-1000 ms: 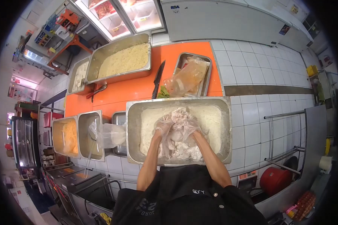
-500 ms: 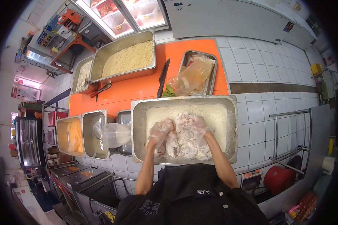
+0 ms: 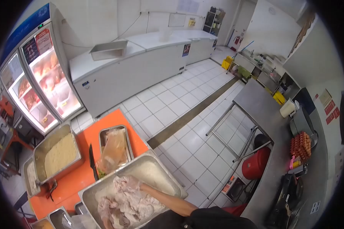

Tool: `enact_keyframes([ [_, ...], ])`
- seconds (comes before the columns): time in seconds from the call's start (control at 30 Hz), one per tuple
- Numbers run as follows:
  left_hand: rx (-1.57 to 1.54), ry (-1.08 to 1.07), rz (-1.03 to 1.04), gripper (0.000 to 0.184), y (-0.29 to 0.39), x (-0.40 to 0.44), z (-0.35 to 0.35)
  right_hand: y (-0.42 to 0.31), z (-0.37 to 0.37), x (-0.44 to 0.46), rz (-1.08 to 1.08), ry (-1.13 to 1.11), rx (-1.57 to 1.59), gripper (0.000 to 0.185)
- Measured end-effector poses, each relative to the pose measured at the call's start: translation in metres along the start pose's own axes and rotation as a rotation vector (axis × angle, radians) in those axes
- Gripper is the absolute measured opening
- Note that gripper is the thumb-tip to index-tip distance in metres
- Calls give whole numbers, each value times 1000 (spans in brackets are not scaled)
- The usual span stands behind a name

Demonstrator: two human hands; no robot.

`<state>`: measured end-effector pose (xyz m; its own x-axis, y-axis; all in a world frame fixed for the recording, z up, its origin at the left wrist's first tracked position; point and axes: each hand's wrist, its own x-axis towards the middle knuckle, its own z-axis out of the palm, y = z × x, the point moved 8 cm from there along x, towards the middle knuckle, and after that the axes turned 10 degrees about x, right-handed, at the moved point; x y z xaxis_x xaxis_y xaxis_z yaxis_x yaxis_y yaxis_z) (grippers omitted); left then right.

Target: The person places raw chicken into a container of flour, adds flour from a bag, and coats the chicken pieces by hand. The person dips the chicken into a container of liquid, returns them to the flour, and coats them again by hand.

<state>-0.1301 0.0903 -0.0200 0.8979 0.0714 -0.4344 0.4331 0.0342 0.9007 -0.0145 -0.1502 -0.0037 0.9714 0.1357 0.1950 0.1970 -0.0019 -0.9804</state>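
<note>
A large metal tray (image 3: 171, 179) of white flour holds several flour-coated pieces (image 3: 135, 206), probably meat. My right hand (image 3: 129, 186), in a clear glove, is in the tray among the upper pieces; its fingers are coated and blend with them. At the tray's left side my left hand (image 3: 107, 209), also gloved, touches the coated pieces, its fingers hard to make out. Behind the tray, a smaller metal tray (image 3: 129, 147) carries a plastic bag (image 3: 114, 150). A black knife (image 3: 93, 162) lies on the orange table (image 3: 99, 124) left of it.
A deep pan (image 3: 78, 152) of crumbs and a narrower pan (image 3: 28, 175) stand at the left, near red-handled tongs (image 3: 52, 189). Beyond are a lit display fridge (image 3: 51, 76) and white chest freezers (image 3: 122, 80). A steel counter (image 3: 273, 183) with egg trays (image 3: 300, 145) runs along the right.
The view has swung up and to the right, bringing the freezers, far sink area and right counter into sight. The large tray now appears lower and tilted, with both hands still in it.
</note>
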Motion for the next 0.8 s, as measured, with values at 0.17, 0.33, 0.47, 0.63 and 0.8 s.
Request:
enact_keyframes([
  [0.17,1105,452,235,34,45,-15,40,-65,-2,-2,323,-528,-526,36],
  [0.33,1210,427,-208,39,77,-12,46,-25,23,4,453,-722,-777,43],
  [0.47,1742,-219,624,32,-23,12,16,-27,17,-6,237,-756,-720,38],
  [0.63,1349,-10,134,31,-8,-2,-5,37,-4,-9,43,-636,-601,29],
  [0.8,1416,-231,4,30,-29,38,-17,-65,17,-3,138,-674,-927,38],
])
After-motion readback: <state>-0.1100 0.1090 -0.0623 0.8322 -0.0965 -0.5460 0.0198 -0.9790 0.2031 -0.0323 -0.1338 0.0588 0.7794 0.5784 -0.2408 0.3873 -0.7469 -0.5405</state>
